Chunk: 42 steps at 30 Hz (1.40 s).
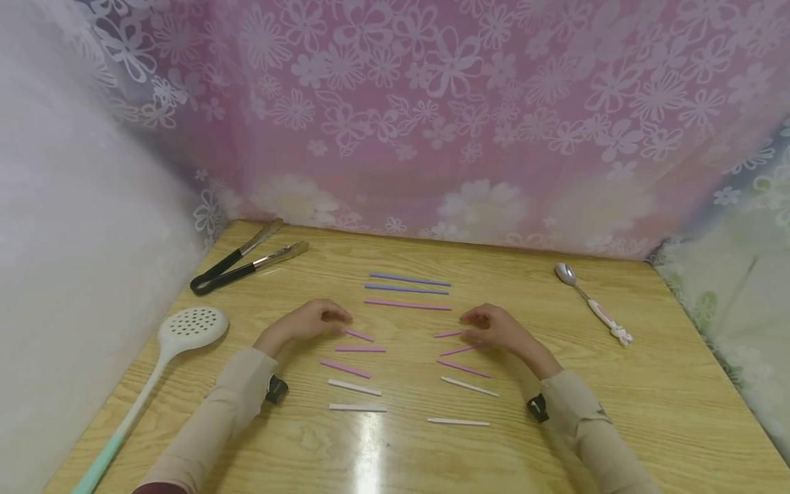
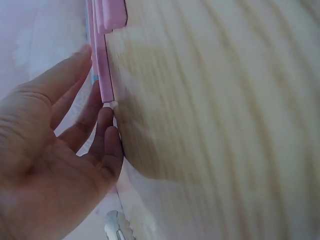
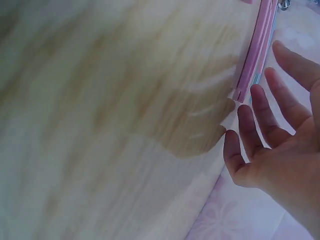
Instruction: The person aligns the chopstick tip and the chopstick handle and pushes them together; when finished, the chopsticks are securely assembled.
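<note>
My left hand [image 1: 317, 320], fingers loosely bent, has its fingertips right at the outer end of a short pink stick [image 1: 361, 335]. In the left wrist view the fingers and thumb stand apart beside a pink stick [image 2: 103, 75]. Over on the right, my right hand [image 1: 498, 328] hovers low above the outer ends of two short pink sticks, the upper [image 1: 448, 334] and the lower [image 1: 459, 349], partly hiding them. The right wrist view has its fingers spread and holding nothing. Between the hands and farther back lies a long pink stick [image 1: 407, 304].
Two violet-blue sticks [image 1: 410, 279] lie at the back. Nearer are more pink sticks [image 1: 345, 368] and white sticks [image 1: 356, 408], in left and right columns. Tongs [image 1: 225, 274] and a slotted skimmer [image 1: 194, 326] lie left; a rabbit-handled spoon [image 1: 595, 305] lies right. A flowered curtain [image 1: 432, 123] borders the table.
</note>
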### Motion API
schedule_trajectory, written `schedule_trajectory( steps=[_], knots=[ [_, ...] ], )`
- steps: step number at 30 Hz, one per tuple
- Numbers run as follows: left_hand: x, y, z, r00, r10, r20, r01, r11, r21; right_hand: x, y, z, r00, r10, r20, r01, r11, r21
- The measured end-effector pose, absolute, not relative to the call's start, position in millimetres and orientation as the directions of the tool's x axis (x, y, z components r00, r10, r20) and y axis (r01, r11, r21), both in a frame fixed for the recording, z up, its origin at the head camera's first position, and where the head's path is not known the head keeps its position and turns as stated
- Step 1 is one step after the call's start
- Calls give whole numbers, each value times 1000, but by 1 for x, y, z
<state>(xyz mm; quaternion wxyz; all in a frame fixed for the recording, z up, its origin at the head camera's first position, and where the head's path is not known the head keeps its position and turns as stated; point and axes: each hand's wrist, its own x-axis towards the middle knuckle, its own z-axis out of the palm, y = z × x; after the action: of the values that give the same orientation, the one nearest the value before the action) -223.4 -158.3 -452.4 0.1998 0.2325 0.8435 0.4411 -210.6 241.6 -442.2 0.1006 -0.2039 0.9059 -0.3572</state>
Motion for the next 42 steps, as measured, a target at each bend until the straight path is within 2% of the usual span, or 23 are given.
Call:
schedule_trajectory(
  steps=[2, 9, 13, 20, 24, 31, 37, 42],
  knots=[
    [-223, -159, -452, -802, 582, -135, 230, 510, 828, -211, 242, -444, -891, -450, -60, -281, 651, -705],
    [-222, -156, -449, -792, 597, -129, 279, 541, 793, -213, 238, -447, -864, -503, -22, -359, 646, -673],
    [-221, -155, -449, -790, 599, -128, 289, 549, 784, -213, 237, -447, -865, -501, -28, -356, 653, -668],
    [-222, -155, -450, -781, 616, -108, 323, 544, 774, -212, 236, -444, -875, -474, -94, -275, 649, -709],
    [-222, -154, -452, -778, 621, -94, 337, 539, 772, -212, 235, -443, -872, -481, -91, -297, 668, -682],
    [-220, -149, -453, -811, 584, -49, 311, 500, 808, -209, 230, -445, -887, -456, -74, -297, 685, -665],
    [-214, -135, -444, -836, 549, 13, 331, 486, 809, -199, 211, -434, -891, -451, 37, -351, 636, -687],
    [-210, -122, -437, -832, 552, 52, 354, 457, 816, -190, 197, -418, -877, -463, 130, -412, 584, -700]
  ],
)
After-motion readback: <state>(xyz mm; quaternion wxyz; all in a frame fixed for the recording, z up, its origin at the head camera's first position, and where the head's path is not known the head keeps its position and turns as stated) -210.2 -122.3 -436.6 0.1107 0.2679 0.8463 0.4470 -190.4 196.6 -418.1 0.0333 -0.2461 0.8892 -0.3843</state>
